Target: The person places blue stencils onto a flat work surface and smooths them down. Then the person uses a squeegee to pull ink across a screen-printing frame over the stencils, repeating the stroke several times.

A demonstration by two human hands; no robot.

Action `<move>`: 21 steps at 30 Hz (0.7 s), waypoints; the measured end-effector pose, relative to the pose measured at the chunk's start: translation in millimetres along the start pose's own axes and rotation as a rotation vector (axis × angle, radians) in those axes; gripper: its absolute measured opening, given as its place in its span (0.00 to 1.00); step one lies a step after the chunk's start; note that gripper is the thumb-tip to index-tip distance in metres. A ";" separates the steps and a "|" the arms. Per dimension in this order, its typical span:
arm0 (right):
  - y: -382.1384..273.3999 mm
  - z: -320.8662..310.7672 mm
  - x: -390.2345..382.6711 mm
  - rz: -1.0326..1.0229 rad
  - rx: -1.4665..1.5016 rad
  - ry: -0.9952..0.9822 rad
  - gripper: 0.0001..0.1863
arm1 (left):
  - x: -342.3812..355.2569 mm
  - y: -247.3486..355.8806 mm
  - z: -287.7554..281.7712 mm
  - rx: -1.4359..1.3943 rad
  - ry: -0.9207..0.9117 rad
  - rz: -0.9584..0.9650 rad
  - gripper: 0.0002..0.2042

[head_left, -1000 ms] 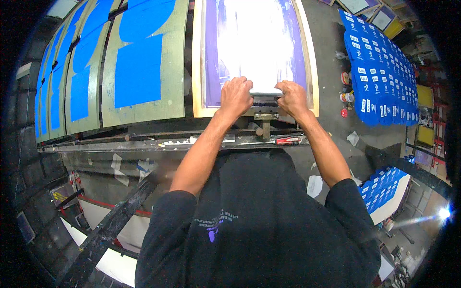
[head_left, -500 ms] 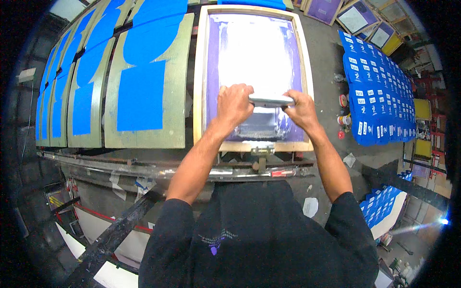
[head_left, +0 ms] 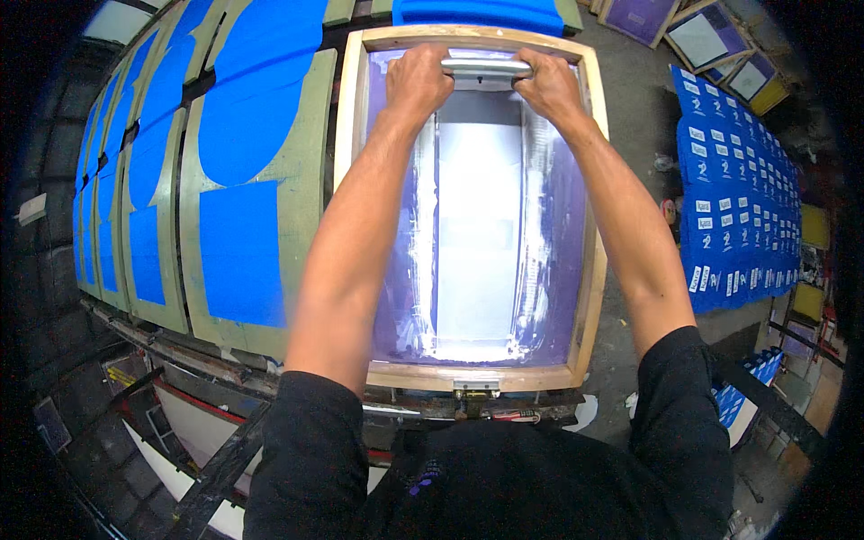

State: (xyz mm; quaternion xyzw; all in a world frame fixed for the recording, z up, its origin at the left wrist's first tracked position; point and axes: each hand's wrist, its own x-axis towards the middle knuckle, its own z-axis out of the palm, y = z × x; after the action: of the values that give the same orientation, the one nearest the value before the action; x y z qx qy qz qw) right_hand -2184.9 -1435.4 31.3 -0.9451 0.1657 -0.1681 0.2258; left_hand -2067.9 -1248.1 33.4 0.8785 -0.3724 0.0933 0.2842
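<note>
My left hand (head_left: 418, 83) is wrapped round the left end of a squeegee (head_left: 487, 68), and my right hand (head_left: 549, 88) grips its right end. The squeegee has a pale, bar-like handle and lies crosswise inside the far end of a screen printing frame (head_left: 591, 216). That frame is of light wood, with purple mesh (head_left: 387, 310) along its sides. White ink (head_left: 421, 261) streaks both sides of a pale middle strip (head_left: 478, 198) and collects at the near end. The squeegee's blade is mostly hidden beneath the handle.
To the left, boards (head_left: 292, 162) carry bright blue cut fabric pieces (head_left: 240, 238). A metal hinge clamp (head_left: 477, 386) sits at the frame's near edge. On the right lies blue fabric (head_left: 720, 180) with white prints. More framed screens (head_left: 706, 36) lean at the far right.
Both hands have pushed the squeegee away from me, from the frame's nearer half to its far end. The broad white ink area now shows as a pale strip with streaked edges. The view has shifted.
</note>
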 end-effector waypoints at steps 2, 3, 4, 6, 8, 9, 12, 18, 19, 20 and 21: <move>5.5 13.3 -6.1 0.042 -0.109 -0.013 0.18 | -7.7 -5.5 16.1 -0.006 0.030 -0.054 0.14; 7.1 17.7 -11.5 0.085 -0.097 -0.015 0.18 | -13.7 -7.0 21.3 -0.029 0.035 -0.074 0.14; 7.9 20.0 -16.5 0.076 -0.114 -0.001 0.18 | -20.7 -7.2 24.5 -0.052 0.044 -0.092 0.14; 4.1 19.3 -29.3 0.038 -0.139 0.022 0.18 | -34.2 -3.9 22.7 -0.041 0.063 -0.112 0.14; -6.6 11.1 -45.5 0.146 -0.139 -0.052 0.18 | -47.7 4.8 11.5 -0.002 -0.011 -0.128 0.14; -15.2 6.5 -57.3 0.188 -0.137 -0.081 0.18 | -58.3 10.8 2.8 0.016 -0.045 -0.136 0.14; -41.8 -8.0 -109.1 0.228 -0.099 -0.097 0.17 | -107.3 33.5 -24.0 0.003 -0.102 -0.164 0.12; -80.7 -21.9 -240.4 0.174 -0.054 0.006 0.15 | -228.1 64.7 -55.5 -0.017 -0.049 -0.109 0.08; -87.3 -22.0 -262.6 0.174 -0.051 0.031 0.15 | -250.4 69.1 -61.3 -0.018 -0.033 -0.090 0.08; -93.6 -23.0 -282.8 0.168 -0.055 0.031 0.15 | -270.9 73.5 -67.7 -0.030 -0.054 -0.100 0.08; -99.0 -25.1 -300.7 0.167 -0.064 0.029 0.15 | -288.6 78.5 -73.6 -0.041 -0.052 -0.097 0.09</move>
State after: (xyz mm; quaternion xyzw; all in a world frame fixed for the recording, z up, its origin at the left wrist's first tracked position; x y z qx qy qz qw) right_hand -2438.4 -1244.2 27.2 -0.9322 0.2526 -0.1569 0.2064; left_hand -2323.4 -1076.8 19.2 0.8916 -0.3387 0.0491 0.2965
